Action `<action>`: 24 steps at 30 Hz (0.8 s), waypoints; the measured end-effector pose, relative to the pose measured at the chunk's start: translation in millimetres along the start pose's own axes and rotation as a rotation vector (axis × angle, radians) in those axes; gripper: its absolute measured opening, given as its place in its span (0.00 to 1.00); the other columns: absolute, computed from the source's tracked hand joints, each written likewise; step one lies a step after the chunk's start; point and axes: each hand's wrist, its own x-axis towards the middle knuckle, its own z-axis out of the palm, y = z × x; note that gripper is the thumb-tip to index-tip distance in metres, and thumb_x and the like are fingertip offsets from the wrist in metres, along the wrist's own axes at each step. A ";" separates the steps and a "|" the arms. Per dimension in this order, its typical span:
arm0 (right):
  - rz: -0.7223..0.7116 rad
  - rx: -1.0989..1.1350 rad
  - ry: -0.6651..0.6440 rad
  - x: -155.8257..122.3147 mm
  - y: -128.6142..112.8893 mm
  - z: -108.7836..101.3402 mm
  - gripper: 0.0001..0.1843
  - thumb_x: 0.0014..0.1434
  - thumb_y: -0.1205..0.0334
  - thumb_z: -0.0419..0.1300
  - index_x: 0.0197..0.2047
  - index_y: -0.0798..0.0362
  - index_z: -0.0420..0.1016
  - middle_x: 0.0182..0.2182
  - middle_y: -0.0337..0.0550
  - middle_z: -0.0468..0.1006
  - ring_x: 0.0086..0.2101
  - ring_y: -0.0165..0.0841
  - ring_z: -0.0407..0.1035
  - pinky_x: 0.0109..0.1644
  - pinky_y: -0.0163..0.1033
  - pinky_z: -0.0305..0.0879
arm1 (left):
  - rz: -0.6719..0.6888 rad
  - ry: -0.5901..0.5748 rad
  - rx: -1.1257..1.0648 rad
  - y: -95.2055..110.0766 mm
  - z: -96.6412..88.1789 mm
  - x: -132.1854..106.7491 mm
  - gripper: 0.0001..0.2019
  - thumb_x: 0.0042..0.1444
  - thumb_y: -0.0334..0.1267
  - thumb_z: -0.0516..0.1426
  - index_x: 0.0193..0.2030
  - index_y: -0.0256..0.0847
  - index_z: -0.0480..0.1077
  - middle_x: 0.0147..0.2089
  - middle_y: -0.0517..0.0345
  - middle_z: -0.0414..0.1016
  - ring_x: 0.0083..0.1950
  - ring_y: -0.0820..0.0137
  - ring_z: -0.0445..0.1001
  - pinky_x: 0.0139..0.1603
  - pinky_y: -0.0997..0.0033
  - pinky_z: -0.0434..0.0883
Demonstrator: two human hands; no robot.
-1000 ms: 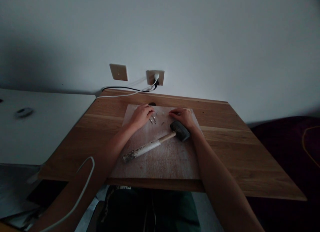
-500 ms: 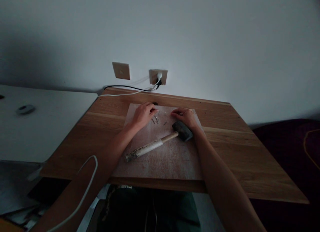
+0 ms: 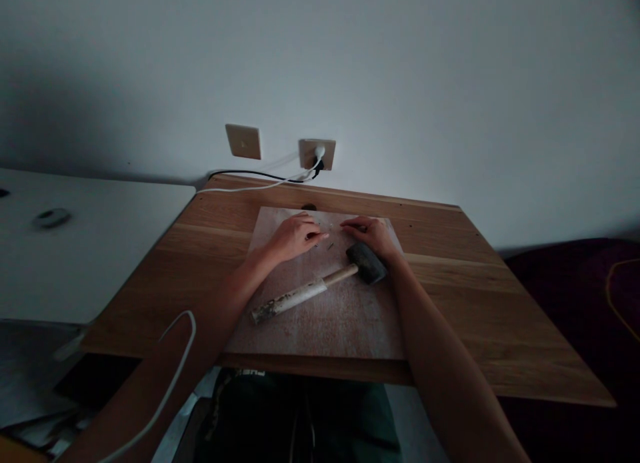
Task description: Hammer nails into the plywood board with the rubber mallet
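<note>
A pale wooden board [image 3: 345, 316] lies on a brown wooden table [image 3: 475, 316]. On the board rests a mallet [image 3: 320, 286] with a black head and a light handle. My left hand [image 3: 295, 236] lies at the far end of the board, fingers curled over small nails [image 3: 330, 246] there. My right hand [image 3: 370, 233] rests beside the mallet head, fingers bent down on the board. The dim light hides whether either hand pinches a nail.
A wall switch [image 3: 243, 141] and a socket [image 3: 317, 154] with white and black cables sit behind the table. A white surface [image 3: 90, 250] with a small round thing adjoins on the left. A white cable [image 3: 170, 376] hangs by my left arm.
My left hand has slid rightward over the nails, covering most of them. My right hand has hardly moved. The mallet lies as before.
</note>
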 end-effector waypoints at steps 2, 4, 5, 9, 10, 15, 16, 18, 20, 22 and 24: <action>-0.018 0.010 -0.002 -0.2 1.3 -0.4 0.11 0.59 0.55 0.63 0.40 0.44 0.87 0.43 0.40 0.88 0.44 0.40 0.80 0.52 0.43 0.74 | 0.009 0.000 -0.014 -0.6 0.6 -0.6 0.21 0.69 0.45 0.58 0.24 0.42 0.72 0.29 0.58 0.72 0.37 0.66 0.73 0.43 0.65 0.70; -0.024 0.012 0.000 -0.9 1.6 -0.8 0.11 0.60 0.55 0.63 0.41 0.44 0.87 0.43 0.40 0.88 0.44 0.40 0.80 0.51 0.43 0.74 | 0.018 0.002 -0.032 -0.8 1.0 -0.9 0.22 0.69 0.46 0.58 0.23 0.42 0.71 0.28 0.58 0.71 0.37 0.66 0.73 0.43 0.65 0.70; -0.021 0.011 0.001 -1.3 1.4 -0.8 0.11 0.60 0.55 0.63 0.41 0.44 0.87 0.43 0.40 0.88 0.44 0.40 0.80 0.51 0.43 0.74 | 0.023 0.003 -0.039 -0.6 1.1 -1.0 0.22 0.68 0.46 0.59 0.23 0.42 0.71 0.28 0.57 0.71 0.37 0.66 0.72 0.43 0.65 0.70; 0.000 0.007 0.010 -2.2 -0.6 0.3 0.10 0.60 0.54 0.65 0.41 0.45 0.87 0.42 0.40 0.88 0.43 0.41 0.81 0.51 0.43 0.75 | -0.013 0.060 -0.021 -0.1 0.8 -0.7 0.15 0.68 0.44 0.59 0.30 0.41 0.74 0.33 0.55 0.74 0.43 0.63 0.74 0.49 0.62 0.72; 0.007 0.008 0.015 -2.0 -0.9 0.8 0.10 0.60 0.54 0.65 0.41 0.45 0.87 0.41 0.40 0.88 0.43 0.41 0.81 0.51 0.43 0.75 | -0.033 0.086 -0.011 -0.6 1.1 -0.7 0.12 0.68 0.42 0.59 0.33 0.41 0.75 0.36 0.55 0.75 0.45 0.62 0.74 0.51 0.60 0.72; 0.017 0.030 0.019 -0.2 1.0 2.7 0.08 0.59 0.57 0.66 0.39 0.45 0.87 0.41 0.40 0.88 0.44 0.41 0.81 0.52 0.43 0.75 | -0.075 0.121 -0.056 -8.7 6.3 -1.3 0.08 0.66 0.30 0.57 0.49 0.40 0.75 0.48 0.51 0.79 0.54 0.61 0.75 0.59 0.57 0.72; 0.013 0.034 0.018 -0.1 1.7 2.7 0.08 0.59 0.57 0.66 0.39 0.44 0.87 0.41 0.40 0.88 0.44 0.41 0.81 0.52 0.43 0.75 | -0.071 0.110 -0.074 -10.8 7.9 -1.5 0.09 0.66 0.30 0.57 0.50 0.40 0.75 0.49 0.51 0.80 0.54 0.61 0.75 0.59 0.56 0.72; 0.011 0.044 0.019 -0.1 2.8 2.0 0.08 0.59 0.58 0.65 0.39 0.44 0.87 0.42 0.39 0.88 0.44 0.42 0.81 0.51 0.44 0.75 | -0.061 0.086 -0.099 -14.7 11.1 -1.7 0.10 0.66 0.29 0.57 0.51 0.40 0.76 0.49 0.51 0.81 0.54 0.61 0.77 0.59 0.56 0.73; 0.020 0.051 0.028 -0.6 2.9 0.4 0.09 0.59 0.58 0.65 0.40 0.44 0.87 0.42 0.39 0.88 0.43 0.42 0.81 0.50 0.44 0.75 | -0.055 0.073 -0.107 -17.6 13.7 -1.8 0.10 0.66 0.28 0.57 0.50 0.41 0.77 0.48 0.52 0.82 0.53 0.62 0.77 0.58 0.55 0.74; 0.027 0.055 0.044 -1.4 0.8 -1.9 0.10 0.60 0.57 0.64 0.41 0.44 0.87 0.41 0.40 0.88 0.42 0.41 0.81 0.48 0.44 0.75 | -0.051 0.071 -0.106 -19.1 15.1 -1.6 0.11 0.66 0.27 0.57 0.50 0.41 0.78 0.48 0.52 0.83 0.52 0.62 0.78 0.58 0.54 0.74; 0.018 0.073 0.069 -2.3 -4.7 -4.3 0.11 0.60 0.55 0.64 0.43 0.45 0.87 0.41 0.41 0.88 0.41 0.41 0.81 0.45 0.43 0.74 | -0.044 0.065 -0.101 -19.2 15.7 -1.4 0.13 0.66 0.25 0.56 0.51 0.41 0.78 0.48 0.52 0.83 0.52 0.62 0.78 0.57 0.54 0.75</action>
